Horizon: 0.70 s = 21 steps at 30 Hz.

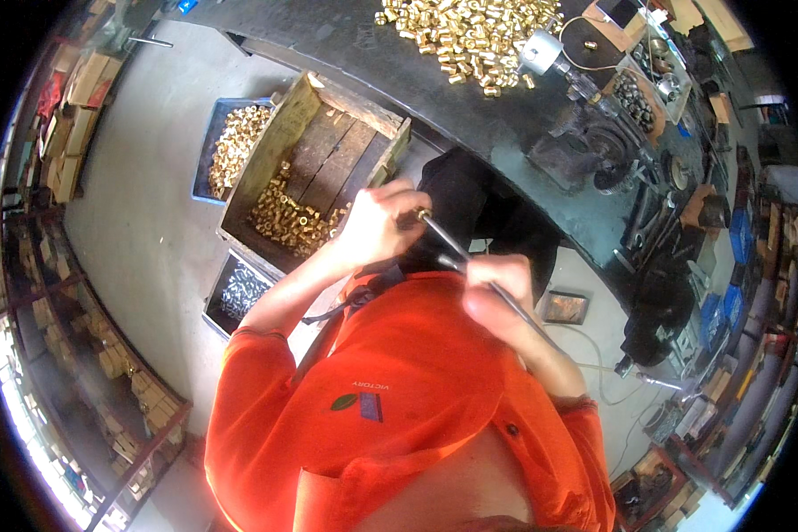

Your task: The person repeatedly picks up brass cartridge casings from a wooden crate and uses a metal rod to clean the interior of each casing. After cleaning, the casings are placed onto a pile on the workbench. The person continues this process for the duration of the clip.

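Observation:
My left hand [383, 223] is closed, its fingers pinching a small brass fitting [424, 215] in front of my lap. A long thin metal rod [448, 238] slants down to the right from that fitting, its upper end at or in the fitting; which, I cannot tell. My right hand [498, 288] is wrapped round the rod, whose far end passes beyond it over my forearm. Just left of my left hand, a wooden box [255, 177] holds loose brass fittings [288, 213] in its lower part.
Brass fittings fill a blue tray [195, 160] on the floor; silver metal pieces lie in a smaller bin [226, 328]. The dark workbench [346, 49] ahead carries a heap of brass fittings [479, 40], a vise [585, 146] and tools at the right. Shelves with boxes stand on both sides.

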Available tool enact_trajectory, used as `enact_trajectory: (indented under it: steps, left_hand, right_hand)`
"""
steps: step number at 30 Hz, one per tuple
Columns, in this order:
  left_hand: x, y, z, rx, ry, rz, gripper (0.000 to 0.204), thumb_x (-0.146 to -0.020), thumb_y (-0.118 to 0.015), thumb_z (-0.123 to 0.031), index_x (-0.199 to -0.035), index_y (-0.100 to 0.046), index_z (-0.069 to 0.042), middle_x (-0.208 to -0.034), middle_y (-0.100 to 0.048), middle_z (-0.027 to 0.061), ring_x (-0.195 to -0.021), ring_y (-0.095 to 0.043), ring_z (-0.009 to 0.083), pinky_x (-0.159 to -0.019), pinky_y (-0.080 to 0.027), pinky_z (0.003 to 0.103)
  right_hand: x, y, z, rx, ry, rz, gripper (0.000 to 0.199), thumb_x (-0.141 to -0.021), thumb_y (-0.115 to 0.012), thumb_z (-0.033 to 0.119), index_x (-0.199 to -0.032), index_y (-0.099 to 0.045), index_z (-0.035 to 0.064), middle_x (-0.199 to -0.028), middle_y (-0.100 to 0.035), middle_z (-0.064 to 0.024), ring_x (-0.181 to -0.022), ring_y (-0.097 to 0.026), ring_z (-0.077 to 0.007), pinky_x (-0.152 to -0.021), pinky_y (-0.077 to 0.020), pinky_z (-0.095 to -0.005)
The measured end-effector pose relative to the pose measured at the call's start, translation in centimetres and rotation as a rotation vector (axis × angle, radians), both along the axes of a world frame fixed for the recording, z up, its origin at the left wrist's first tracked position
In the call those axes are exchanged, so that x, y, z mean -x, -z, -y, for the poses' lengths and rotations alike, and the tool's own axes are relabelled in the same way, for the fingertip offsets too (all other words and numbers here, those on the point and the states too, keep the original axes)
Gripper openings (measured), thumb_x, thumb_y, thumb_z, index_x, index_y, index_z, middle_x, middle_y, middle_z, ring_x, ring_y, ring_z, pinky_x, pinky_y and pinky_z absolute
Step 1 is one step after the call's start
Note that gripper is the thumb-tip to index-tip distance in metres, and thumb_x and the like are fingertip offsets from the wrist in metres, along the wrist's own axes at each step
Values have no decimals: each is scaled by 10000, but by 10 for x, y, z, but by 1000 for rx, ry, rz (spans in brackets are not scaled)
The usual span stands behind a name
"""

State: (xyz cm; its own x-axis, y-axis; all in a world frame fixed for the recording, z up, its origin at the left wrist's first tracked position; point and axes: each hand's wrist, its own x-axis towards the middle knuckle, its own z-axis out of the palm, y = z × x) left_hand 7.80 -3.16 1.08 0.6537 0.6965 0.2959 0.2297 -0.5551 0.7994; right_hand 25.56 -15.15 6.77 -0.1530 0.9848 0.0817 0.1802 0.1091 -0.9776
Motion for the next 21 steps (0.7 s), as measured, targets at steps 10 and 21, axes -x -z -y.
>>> enact_trajectory:
  steps: [10, 21]
  left_hand:
    - [4, 12, -18, 35, -171, -62, 133, -694, -689, -3, -821, -658, -29, -670, -577, 35, -539, -481, 74, -491, -397, 229]
    - [-26, 2, -62, 124, -168, -31, 162, -734, -706, -87, -867, -654, -9, -657, -582, 30, -561, -502, 77, -536, -424, 247]
  right_hand:
    - [-14, -17, 7, -187, 12, 277, 379, -745, -622, 265, -572, -354, 61, -520, -319, -72, -426, -367, -239, -425, -253, -353]
    - [-9, -6, 16, -115, 35, 131, 282, -675, -624, 77, -578, -360, 48, -529, -351, -79, -433, -378, -220, -423, -259, -342]
